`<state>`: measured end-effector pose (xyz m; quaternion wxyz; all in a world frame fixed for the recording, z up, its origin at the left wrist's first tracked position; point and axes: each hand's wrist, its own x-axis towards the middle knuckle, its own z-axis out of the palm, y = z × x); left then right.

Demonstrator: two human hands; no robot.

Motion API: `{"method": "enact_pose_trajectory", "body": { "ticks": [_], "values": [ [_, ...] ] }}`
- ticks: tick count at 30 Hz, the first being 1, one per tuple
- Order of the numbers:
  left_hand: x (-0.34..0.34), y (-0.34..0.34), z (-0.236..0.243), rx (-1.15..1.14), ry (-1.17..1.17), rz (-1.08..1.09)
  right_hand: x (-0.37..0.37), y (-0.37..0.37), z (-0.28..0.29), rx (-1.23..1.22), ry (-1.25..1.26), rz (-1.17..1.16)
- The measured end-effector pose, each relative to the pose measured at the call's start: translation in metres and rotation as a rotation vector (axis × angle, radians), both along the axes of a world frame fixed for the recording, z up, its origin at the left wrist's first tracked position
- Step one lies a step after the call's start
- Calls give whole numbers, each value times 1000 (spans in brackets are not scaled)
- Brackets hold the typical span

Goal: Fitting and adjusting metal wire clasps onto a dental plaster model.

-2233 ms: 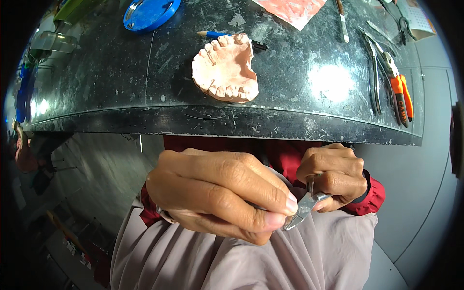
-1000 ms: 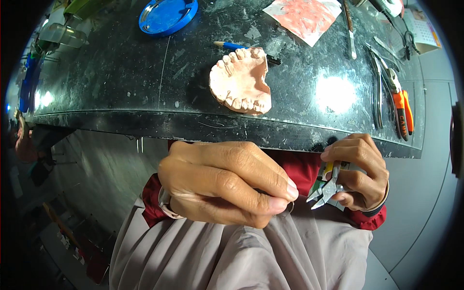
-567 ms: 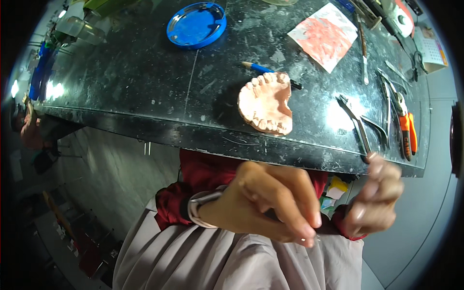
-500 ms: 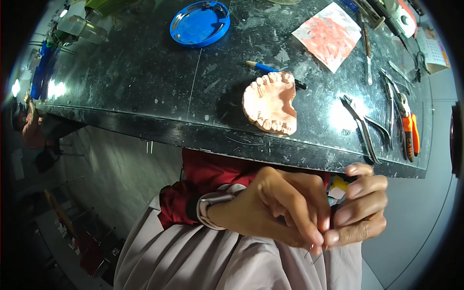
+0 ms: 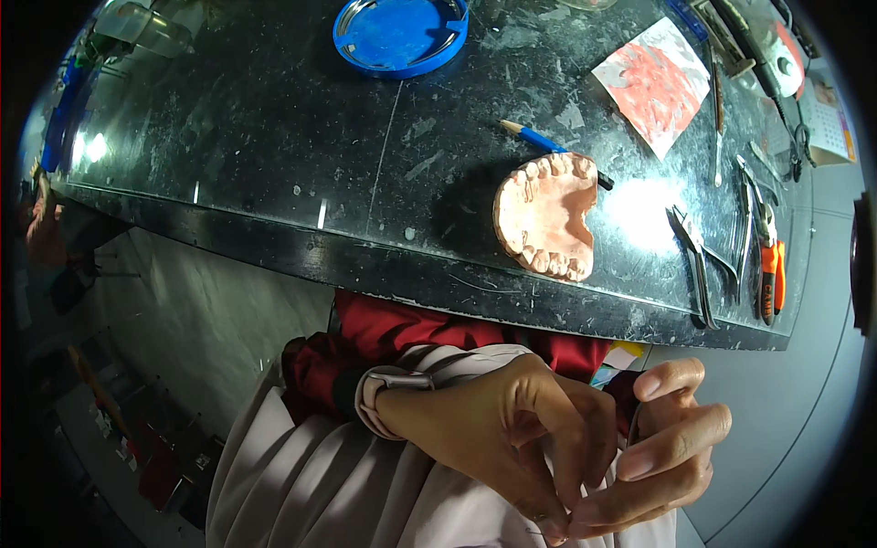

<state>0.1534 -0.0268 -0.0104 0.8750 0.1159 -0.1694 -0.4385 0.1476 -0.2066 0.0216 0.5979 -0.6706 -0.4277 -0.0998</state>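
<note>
Left hand [image 5: 516,420] and right hand [image 5: 669,461] meet at a thin wire [image 5: 536,532], low over the lap [image 5: 356,484].
The left hand, a watch [image 5: 395,380] on its wrist, pinches the wire between its fingertips; the right hand brings 1 or more fingertips against them, its other fingers spread and loosely curled, and whether it grips the wire too cannot be told; on the desk [image 5: 265,155], near the front edge, a pink dental model [image 5: 546,221] lies teeth up, a blue pencil [image 5: 534,137] partly hidden behind it; to the right lie slim metal pliers [image 5: 700,272], then orange-handled pliers [image 5: 770,274]; farther back sit a round blue dish [image 5: 397,41] and a white sheet [image 5: 656,87] with pink smears.
</note>
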Motion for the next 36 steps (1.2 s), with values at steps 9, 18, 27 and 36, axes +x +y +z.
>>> {"method": "enact_pose_trajectory", "body": {
  "ticks": [9,18,27,36],
  "values": [
    [6,29,3,328,-408,258,24,-8,3,-300,-332,-278],
    [67,70,18,1060,-1338,923,52,38,0,-680,-401,-660],
    [67,59,12,1226,-1166,835,54,47,1,-744,-329,-638],
    [68,57,7,1273,-1267,881,67,23,-8,-458,17,-285]
  ]
}}
